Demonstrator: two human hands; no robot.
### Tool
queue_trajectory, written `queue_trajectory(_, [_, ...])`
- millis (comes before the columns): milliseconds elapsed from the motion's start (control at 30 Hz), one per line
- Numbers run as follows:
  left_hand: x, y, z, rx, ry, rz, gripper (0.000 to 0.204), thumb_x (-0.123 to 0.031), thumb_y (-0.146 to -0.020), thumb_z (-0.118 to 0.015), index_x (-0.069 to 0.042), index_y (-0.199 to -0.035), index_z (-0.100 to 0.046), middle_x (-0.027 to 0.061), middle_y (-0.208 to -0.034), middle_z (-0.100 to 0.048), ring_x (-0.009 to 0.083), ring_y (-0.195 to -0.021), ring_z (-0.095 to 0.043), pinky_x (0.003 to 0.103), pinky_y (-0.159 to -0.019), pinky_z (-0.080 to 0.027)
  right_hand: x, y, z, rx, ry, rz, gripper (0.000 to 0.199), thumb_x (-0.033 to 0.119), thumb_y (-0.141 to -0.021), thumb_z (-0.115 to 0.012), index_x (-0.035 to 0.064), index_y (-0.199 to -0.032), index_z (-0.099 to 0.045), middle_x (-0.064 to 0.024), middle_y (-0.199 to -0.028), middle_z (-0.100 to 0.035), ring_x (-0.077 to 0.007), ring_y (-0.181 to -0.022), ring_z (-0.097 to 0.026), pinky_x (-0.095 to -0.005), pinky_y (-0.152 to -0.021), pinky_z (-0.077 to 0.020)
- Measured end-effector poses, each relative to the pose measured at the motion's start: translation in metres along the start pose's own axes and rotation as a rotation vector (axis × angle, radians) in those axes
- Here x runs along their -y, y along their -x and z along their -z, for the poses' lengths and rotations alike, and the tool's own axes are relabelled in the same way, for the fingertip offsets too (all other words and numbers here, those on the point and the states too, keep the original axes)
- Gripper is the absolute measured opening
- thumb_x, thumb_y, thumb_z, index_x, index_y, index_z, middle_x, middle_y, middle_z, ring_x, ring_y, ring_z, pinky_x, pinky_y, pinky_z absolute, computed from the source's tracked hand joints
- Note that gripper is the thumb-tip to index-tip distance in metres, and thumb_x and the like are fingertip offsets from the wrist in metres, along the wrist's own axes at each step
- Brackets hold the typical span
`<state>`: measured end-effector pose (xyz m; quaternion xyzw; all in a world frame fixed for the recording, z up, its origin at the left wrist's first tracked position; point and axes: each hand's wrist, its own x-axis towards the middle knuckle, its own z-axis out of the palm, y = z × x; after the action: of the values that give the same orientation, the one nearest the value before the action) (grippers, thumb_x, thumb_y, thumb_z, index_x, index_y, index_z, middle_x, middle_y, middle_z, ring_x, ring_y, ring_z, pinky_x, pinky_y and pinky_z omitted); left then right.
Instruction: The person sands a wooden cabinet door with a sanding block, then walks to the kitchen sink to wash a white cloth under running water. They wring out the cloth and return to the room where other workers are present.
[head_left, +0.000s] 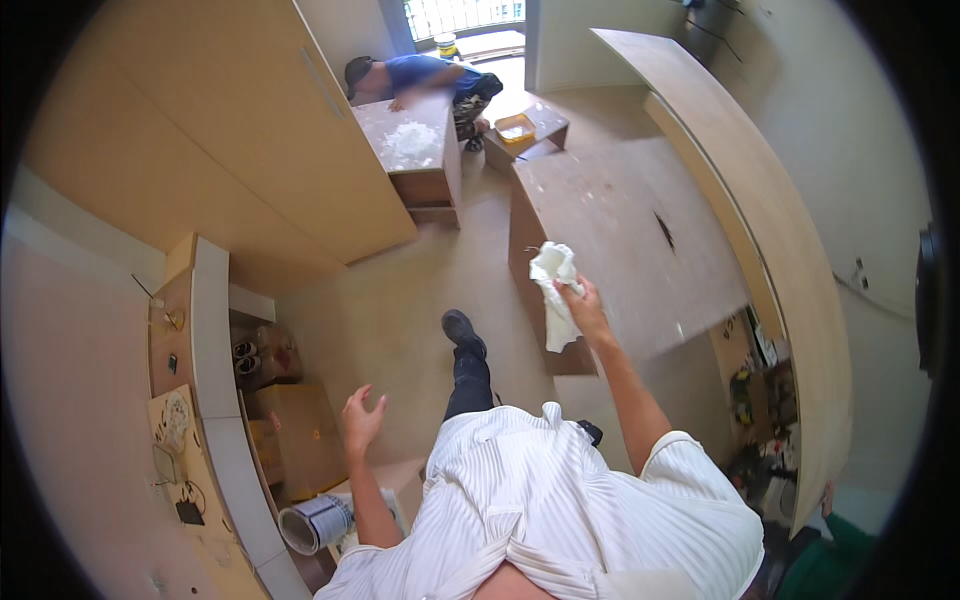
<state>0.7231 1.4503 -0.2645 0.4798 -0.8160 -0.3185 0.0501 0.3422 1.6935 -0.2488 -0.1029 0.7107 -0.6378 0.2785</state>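
Note:
My right hand [588,305] is closed around a crumpled white cloth [554,275], which hangs down beside the near corner of a large, low wooden platform [620,215]. The platform's brownish top carries scuffs and a dark slit. On the other side, my left hand [361,420] holds nothing, its fingers apart, in the air over the floor near a cardboard box [310,440].
A tall wardrobe [200,120] stands at left. Far off, a person in blue [420,72] bends over a cabinet with white powdery stuff [412,142]. An orange tub [516,128] sits on a low bench. A long wooden panel [780,190] edges the right; a green sleeve [835,560] shows beside it.

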Motion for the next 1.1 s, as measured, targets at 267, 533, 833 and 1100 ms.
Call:
queue_trajectory(267, [0.004, -0.233, 0.037, 0.216, -0.166, 0.048, 0.054, -0.026, -0.072, -0.075, -0.004, -0.119, -0.057, 0.0203, -0.115, -0.058, 0.0331, -0.11, -0.054, 0.04, -0.095, -0.043, 0.044, -0.181, -0.03, -0.114, -0.029, -0.116, 0.045, 0.028, -0.086, -0.065, 0.0012, -0.121, -0.054, -0.0057, -0.098, -0.063, -0.0117, -0.084, -0.059, -0.0269, -0.075, -0.0478])
queue_trajectory(533, [-0.111, -0.429, 0.074, 0.149, 0.078, -0.012, 0.043, -0.011, -0.072, -0.074, -0.004, -0.113, -0.06, 0.013, -0.099, -0.067, 0.0227, -0.093, -0.065, 0.034, -0.082, -0.051, 0.057, -0.325, -0.129, 0.073, 0.069, -0.169, 0.026, 0.019, -0.085, -0.063, 0.0019, -0.104, -0.061, -0.0037, -0.092, -0.064, -0.0119, -0.083, -0.056, -0.0268, -0.077, -0.0446])
queue_trajectory(833, [-0.076, -0.428, 0.015, 0.426, 0.055, 0.778, 0.049, -0.022, -0.071, -0.076, -0.004, -0.114, -0.061, 0.0124, -0.101, -0.067, 0.0207, -0.092, -0.064, 0.033, -0.081, -0.051, 0.081, -0.603, -0.191, 0.435, 0.369, -0.214, 0.027, 0.021, -0.077, -0.062, 0.002, -0.097, -0.062, -0.0041, -0.079, -0.06, -0.0123, -0.073, -0.052, -0.0281, -0.066, -0.0425])
queue_trajectory(1100, [-0.157, -0.418, -0.013, 0.205, 0.46, 1.195, 0.04, -0.024, -0.076, -0.074, -0.007, -0.11, -0.063, 0.0055, -0.084, -0.066, 0.0115, -0.07, -0.061, 0.026, -0.06, -0.051, 0.064, -0.784, -0.174, 0.574, 0.723, -0.223, 0.032, 0.021, -0.071, -0.058, -0.0036, -0.092, -0.061, -0.0249, -0.084, -0.063, -0.0367, -0.081, -0.063, -0.0418, -0.073, -0.0476])
